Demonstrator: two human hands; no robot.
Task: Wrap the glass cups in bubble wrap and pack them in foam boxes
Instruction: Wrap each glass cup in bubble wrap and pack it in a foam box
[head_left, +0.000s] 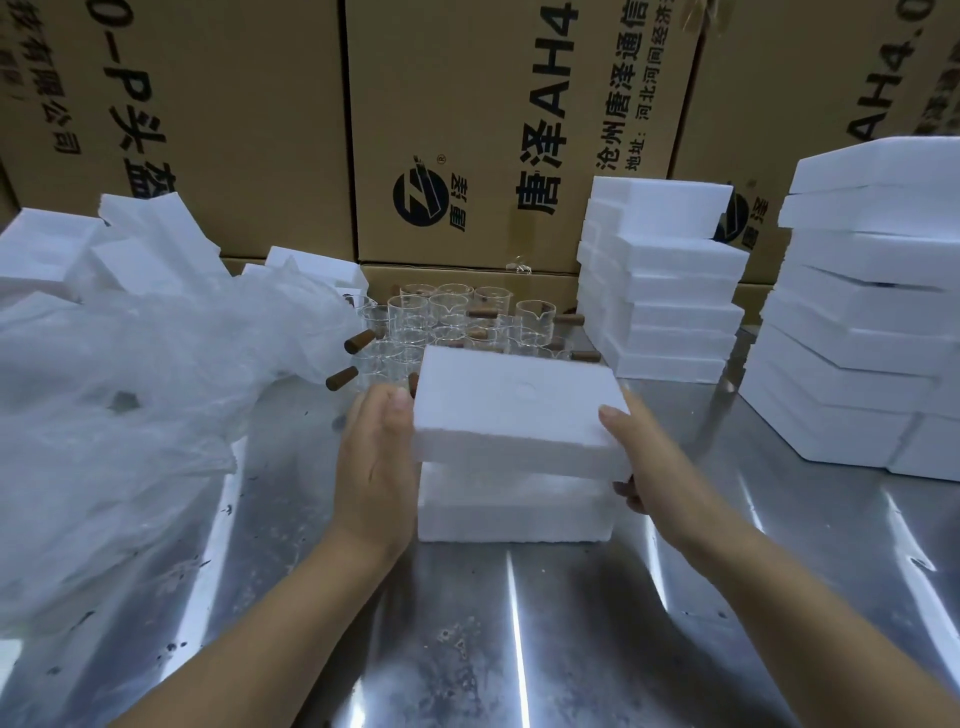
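Observation:
A white foam lid is held tilted just above a white foam box base that stands on the steel table. My left hand presses its palm and thumb against the lid's left end. Opposite it, my right hand grips the lid's right end, thumb on top and fingers curled underneath. The inside of the base is hidden by the lid. Behind them stand several clear glass cups with brown wooden handles. A heap of bubble wrap lies at the left.
Stacks of white foam boxes rise at the back right, with a taller stack at the far right edge. Loose foam pieces lie behind the bubble wrap. Large cardboard cartons form a wall behind the table.

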